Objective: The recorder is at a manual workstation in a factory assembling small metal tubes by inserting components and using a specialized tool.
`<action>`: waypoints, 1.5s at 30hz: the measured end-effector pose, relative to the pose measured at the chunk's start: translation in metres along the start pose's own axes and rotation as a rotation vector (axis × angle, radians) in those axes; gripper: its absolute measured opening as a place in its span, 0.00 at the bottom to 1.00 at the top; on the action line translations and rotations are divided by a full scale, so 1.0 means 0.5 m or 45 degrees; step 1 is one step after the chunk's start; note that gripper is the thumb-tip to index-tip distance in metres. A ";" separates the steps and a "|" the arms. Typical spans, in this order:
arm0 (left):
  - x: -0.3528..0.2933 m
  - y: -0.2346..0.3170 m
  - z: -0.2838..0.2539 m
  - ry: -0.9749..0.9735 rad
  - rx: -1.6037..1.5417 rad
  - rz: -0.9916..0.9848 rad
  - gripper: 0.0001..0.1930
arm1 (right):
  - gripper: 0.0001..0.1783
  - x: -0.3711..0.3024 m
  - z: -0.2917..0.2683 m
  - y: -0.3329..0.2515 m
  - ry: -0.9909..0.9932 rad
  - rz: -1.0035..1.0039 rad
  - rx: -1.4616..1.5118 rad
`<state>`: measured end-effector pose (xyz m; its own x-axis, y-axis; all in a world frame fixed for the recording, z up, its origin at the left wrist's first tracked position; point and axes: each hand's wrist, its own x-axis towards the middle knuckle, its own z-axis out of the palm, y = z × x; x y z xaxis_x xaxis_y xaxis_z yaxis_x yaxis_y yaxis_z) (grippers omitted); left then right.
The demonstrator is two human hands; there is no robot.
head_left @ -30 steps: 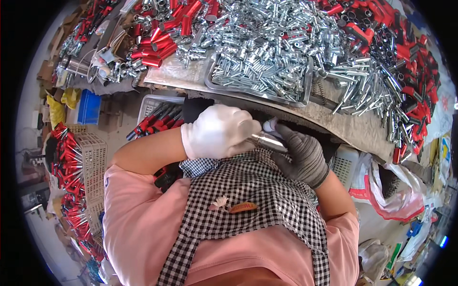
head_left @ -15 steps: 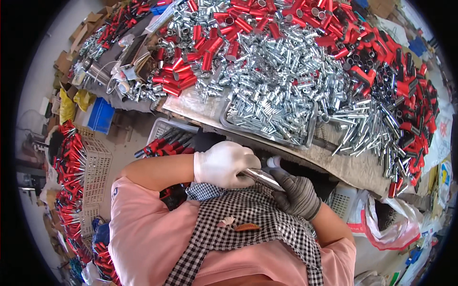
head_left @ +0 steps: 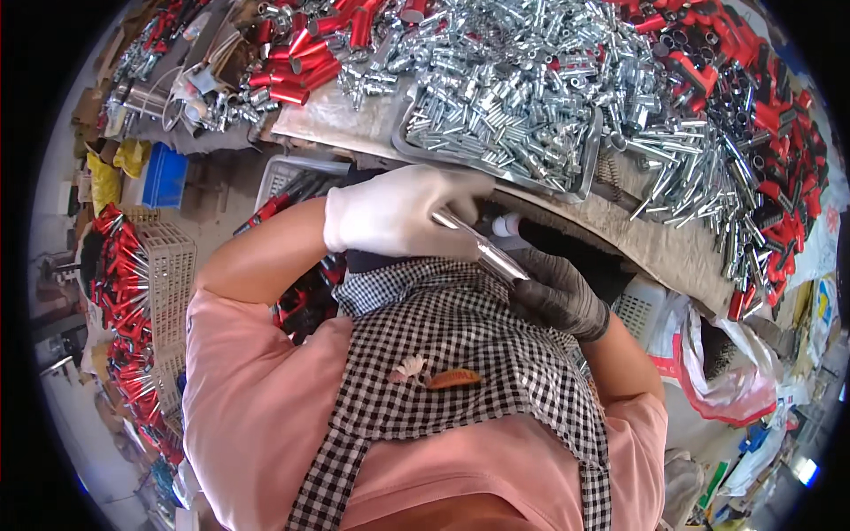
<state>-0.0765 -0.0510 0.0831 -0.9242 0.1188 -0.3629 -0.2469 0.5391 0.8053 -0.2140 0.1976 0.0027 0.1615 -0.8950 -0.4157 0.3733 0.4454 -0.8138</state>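
In front of my chest, a shiny metal tube point(head_left: 496, 258) slants down from left to right. My left hand point(head_left: 403, 212), in a white glove, is closed around its upper end; its fingertips are partly blurred. The lower end sits in the fingers of my right hand point(head_left: 562, 296), which wears a dark grey glove. Just beyond the hands, below the bench edge, a white cylindrical thing point(head_left: 506, 225) shows in part. A metal tray point(head_left: 496, 168) heaped with small metal pins and fittings stands on the bench past my hands.
Red tubes point(head_left: 297, 71) and metal fittings cover the bench, with red-and-black handled parts point(head_left: 784, 195) at the right. Beige crates point(head_left: 171, 283) with red-handled parts stand at the left, near a blue bin point(head_left: 162, 177). A plastic bag point(head_left: 726, 372) hangs at the right.
The view has tilted, so the bench sits higher in the picture. Both hands still hold the tube; my left-hand fingers have shifted on it and more of the tube shows.
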 end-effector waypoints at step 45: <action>0.007 -0.045 0.045 -0.111 -0.610 -0.011 0.28 | 0.32 0.039 0.067 -0.033 0.161 -0.144 0.067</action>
<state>-0.0677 -0.0440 0.0532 -0.8987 0.1965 -0.3922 -0.3798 0.0985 0.9198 -0.1863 0.1719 0.0216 0.0012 -0.9277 -0.3733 0.4303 0.3374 -0.8372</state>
